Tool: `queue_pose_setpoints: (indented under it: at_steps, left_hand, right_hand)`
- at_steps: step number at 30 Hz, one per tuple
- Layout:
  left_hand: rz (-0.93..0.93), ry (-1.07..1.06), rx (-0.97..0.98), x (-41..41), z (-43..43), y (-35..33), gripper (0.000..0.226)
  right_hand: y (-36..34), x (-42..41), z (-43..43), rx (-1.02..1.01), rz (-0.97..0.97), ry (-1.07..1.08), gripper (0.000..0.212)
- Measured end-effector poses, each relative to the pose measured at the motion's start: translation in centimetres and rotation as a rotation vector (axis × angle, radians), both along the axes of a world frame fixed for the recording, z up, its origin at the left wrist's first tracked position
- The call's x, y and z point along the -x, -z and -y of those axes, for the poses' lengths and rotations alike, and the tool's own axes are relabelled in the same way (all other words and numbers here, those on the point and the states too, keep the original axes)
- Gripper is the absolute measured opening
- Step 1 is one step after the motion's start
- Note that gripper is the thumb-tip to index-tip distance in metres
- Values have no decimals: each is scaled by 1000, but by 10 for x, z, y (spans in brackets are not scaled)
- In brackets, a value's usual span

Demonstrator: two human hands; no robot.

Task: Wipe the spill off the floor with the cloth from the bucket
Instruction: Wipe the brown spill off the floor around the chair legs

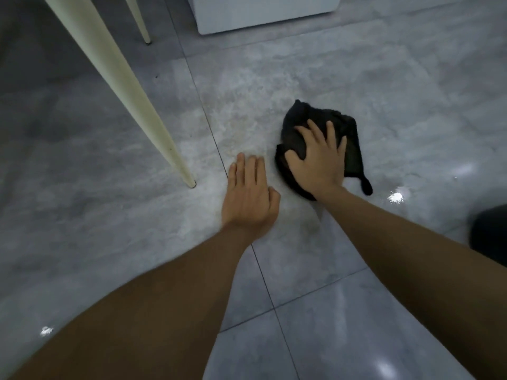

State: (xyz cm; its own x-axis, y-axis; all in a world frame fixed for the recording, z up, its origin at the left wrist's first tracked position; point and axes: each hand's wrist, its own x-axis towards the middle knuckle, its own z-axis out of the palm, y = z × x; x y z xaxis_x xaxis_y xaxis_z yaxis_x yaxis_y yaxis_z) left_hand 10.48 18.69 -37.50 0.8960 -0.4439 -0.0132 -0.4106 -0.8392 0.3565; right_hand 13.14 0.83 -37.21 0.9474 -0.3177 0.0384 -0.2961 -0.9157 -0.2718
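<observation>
A crumpled black cloth (pixel 347 133) lies on the grey tiled floor right of centre. My right hand (pixel 318 157) presses flat on top of it, fingers spread and curled over its folds. My left hand (pixel 249 198) rests palm-down on the bare tile just left of the cloth, fingers together, holding nothing. A pale, cloudy wet smear (pixel 241 105) spreads over the tile beyond and left of both hands. The bucket is out of view.
A cream tapered furniture leg (pixel 131 89) slants down to the floor left of my left hand; a second leg (pixel 141 23) stands further back. A white cabinet base (pixel 260 12) is at the top. A dark object (pixel 491 231) sits at the right edge.
</observation>
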Motion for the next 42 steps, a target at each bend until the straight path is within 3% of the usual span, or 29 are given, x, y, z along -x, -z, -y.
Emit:
queue_pose_setpoints:
  at_steps: [5, 12, 16, 19, 22, 25, 27, 29, 32, 34, 36, 39, 42]
  left_hand:
    - [-30, 163, -49, -1, -10, -1, 67]
    - [178, 324, 17, 21, 1, 0, 47]
    - [-4, 162, -43, 61, 29, -1, 54]
    - [15, 200, -116, 85, 27, 3, 60]
    - [-7, 230, -155, 85, 23, 4, 60]
    - [10, 228, -141, 82, 24, 5, 58]
    - [-13, 226, -99, 79, 22, 3, 60]
    - [-94, 200, 64, 76, 14, -1, 65]
    - [-141, 146, 286, 75, -11, -8, 52]
    - [-47, 87, 151, 83, -41, -9, 45]
    - [2, 43, -14, 93, -73, -9, 53]
    - [44, 14, -142, 106, -96, -1, 58]
    - [47, 12, -99, 104, -98, 2, 54]
  right_hand:
    - [4, 90, -4, 41, 1, -216, 74]
    - [2, 96, 47, 88, -137, 183, 88]
    - [1, 162, 13, 93, -26, 16, 78]
    - [1, 222, 31, 113, -46, -54, 78]
    - [-5, 216, 71, 121, -97, 177, 84]
    - [-7, 171, 59, 76, -158, 394, 89]
    - [-7, 169, 26, 99, -138, 261, 86]
    - [-5, 201, -6, 113, -76, -19, 82]
    - [-2, 265, -18, 119, -35, -265, 80]
    - [-2, 276, 0, 136, -48, -229, 80]
    - [-3, 256, 3, 125, -81, -46, 82]
    - [-4, 208, -44, 81, -107, 169, 84]
    - [-3, 217, -113, 83, -71, -110, 84]
